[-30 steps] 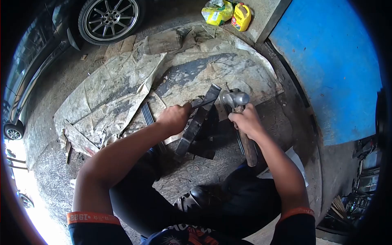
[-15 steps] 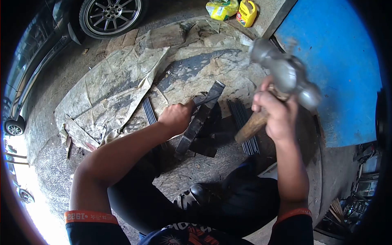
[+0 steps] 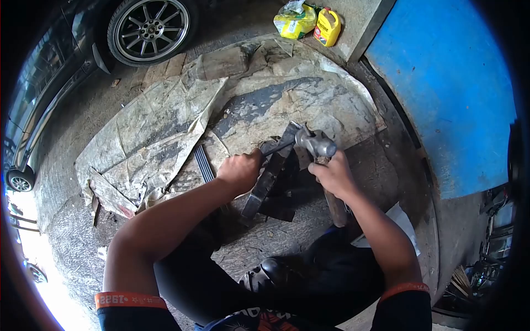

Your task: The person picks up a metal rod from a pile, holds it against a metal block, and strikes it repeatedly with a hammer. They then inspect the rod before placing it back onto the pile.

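My left hand point(image 3: 240, 172) is closed round a dark metal rod point(image 3: 276, 148), whose far end lies over the top of a long dark metal bar point(image 3: 265, 185). The bar slants across the ground in front of me. My right hand point(image 3: 333, 175) grips the wooden handle of a ball-peen hammer point(image 3: 317, 144). The hammer's head is at the bar's upper end, by the rod's tip; whether they touch is hard to tell. A bundle of thin dark rods point(image 3: 203, 164) lies left of my left hand.
A stained sheet point(image 3: 165, 118) covers the ground ahead. A car wheel point(image 3: 150, 30) stands at the upper left. Near the top are a yellow jug point(image 3: 328, 27) and a yellow-green bag point(image 3: 295, 21). A blue panel point(image 3: 447, 94) is at the right.
My right hand has swung the hammer down and left, from raised at the right to the bar's upper end. My left hand keeps its hold on the rod. The view has shifted slightly.
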The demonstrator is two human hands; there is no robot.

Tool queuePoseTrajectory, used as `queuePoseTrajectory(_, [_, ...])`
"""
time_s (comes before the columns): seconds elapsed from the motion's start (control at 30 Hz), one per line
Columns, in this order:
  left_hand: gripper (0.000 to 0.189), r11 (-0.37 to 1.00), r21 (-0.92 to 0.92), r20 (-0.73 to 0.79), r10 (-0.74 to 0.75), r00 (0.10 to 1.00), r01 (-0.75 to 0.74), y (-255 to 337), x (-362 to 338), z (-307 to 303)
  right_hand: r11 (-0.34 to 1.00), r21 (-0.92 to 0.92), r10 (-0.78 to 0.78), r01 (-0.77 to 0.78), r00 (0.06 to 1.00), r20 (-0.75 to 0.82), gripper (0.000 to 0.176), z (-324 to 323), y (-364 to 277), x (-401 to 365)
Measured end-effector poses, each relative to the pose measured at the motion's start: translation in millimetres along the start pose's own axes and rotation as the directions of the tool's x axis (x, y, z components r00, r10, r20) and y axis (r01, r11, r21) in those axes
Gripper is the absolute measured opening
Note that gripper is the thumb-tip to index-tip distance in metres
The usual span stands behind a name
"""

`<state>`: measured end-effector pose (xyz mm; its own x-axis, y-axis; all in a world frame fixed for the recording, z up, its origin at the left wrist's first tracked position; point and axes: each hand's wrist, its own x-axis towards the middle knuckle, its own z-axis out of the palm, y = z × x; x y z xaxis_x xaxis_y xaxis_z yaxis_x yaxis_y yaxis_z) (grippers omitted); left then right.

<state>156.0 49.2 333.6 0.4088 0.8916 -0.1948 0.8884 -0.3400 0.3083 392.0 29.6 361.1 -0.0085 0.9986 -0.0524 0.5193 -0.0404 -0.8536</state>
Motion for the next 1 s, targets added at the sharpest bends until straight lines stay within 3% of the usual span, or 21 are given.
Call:
queuePoseTrajectory(0.17, [0.019,1.0,0.006,-0.004,-0.011,1.0,0.011,1,5,1,0.996,-0.088,0.004,-0.001,1.0,0.027,0.016,8,11,23])
queuePoseTrajectory(0.23, [0.019,1.0,0.012,0.011,-0.009,1.0,0.009,0,5,3,0.993,0.118,0.025,-0.019,0.998,-0.049,0.012,-3,-15,16])
queuePoseTrajectory(0.3, [0.02,1.0,0.0,0.043,-0.029,0.999,0.029,3,5,-2,0.961,0.257,-0.088,0.103,0.994,-0.068,0.014,-22,-51,6])
queuePoseTrajectory(0.37, [0.021,0.999,-0.006,0.074,-0.048,0.996,0.048,4,5,-2,0.849,0.453,-0.225,0.272,0.962,-0.157,0.013,-35,-85,-8])
queuePoseTrajectory(0.43, [0.019,0.998,-0.004,0.065,-0.067,0.996,0.068,4,6,-1,0.774,0.492,-0.314,0.399,0.916,-0.249,0.011,-36,-86,-12])
queuePoseTrajectory(0.47, [0.019,0.998,0.0,0.069,-0.066,0.995,0.066,3,7,-1,0.784,0.454,-0.332,0.423,0.904,-0.269,0.01,-24,-69,-8])
queuePoseTrajectory(0.5, [0.018,0.996,-0.072,0.026,-0.055,0.998,0.056,1,8,0,0.907,-0.082,-0.418,0.412,0.866,-0.275,0.019,-13,-22,5])
queuePoseTrajectory(0.53, [0.017,0.988,-0.149,-0.012,-0.049,0.999,0.046,0,5,2,0.964,-0.178,-0.217,0.198,0.971,-0.096,0.022,1,9,21])
queuePoseTrajectory(0.57, [0.016,0.979,-0.188,-0.03,-0.084,0.996,0.077,-9,9,13,0.952,-0.307,0.018,0.001,0.998,0.059,0.024,7,27,30])
queuePoseTrajectory(0.6, [0.018,0.982,-0.182,-0.052,-0.067,0.996,0.057,-17,6,16,0.952,-0.307,0.011,0.005,0.999,0.05,0.024,5,33,23])
queuePoseTrajectory(0.67, [0.02,0.985,-0.168,-0.092,-0.049,0.995,0.033,-24,7,11,0.955,-0.147,0.264,-0.258,0.964,0.026,0.023,0,39,12])
queuePoseTrajectory(0.7, [0.022,0.976,-0.219,-0.097,-0.036,0.995,0.014,-22,5,12,0.955,-0.152,0.263,-0.256,0.964,0.032,0.023,-1,37,8])
queuePoseTrajectory(0.87, [0.024,0.935,-0.356,-0.051,-0.024,0.998,0.004,-14,-2,5,0.999,-0.03,-0.03,0.032,0.998,0.056,0.019,-5,6,-7])
queuePoseTrajectory(0.97, [0.024,0.945,-0.326,-0.082,0.004,0.997,-0.031,-19,3,8,0.995,-0.016,-0.096,0.096,0.995,0.024,0.018,8,1,2])
queuePoseTrajectory(1.0, [0.025,0.949,-0.313,-0.075,0.011,0.997,-0.034,-18,4,7,0.998,-0.045,-0.044,0.048,0.995,0.094,0.018,10,3,10])
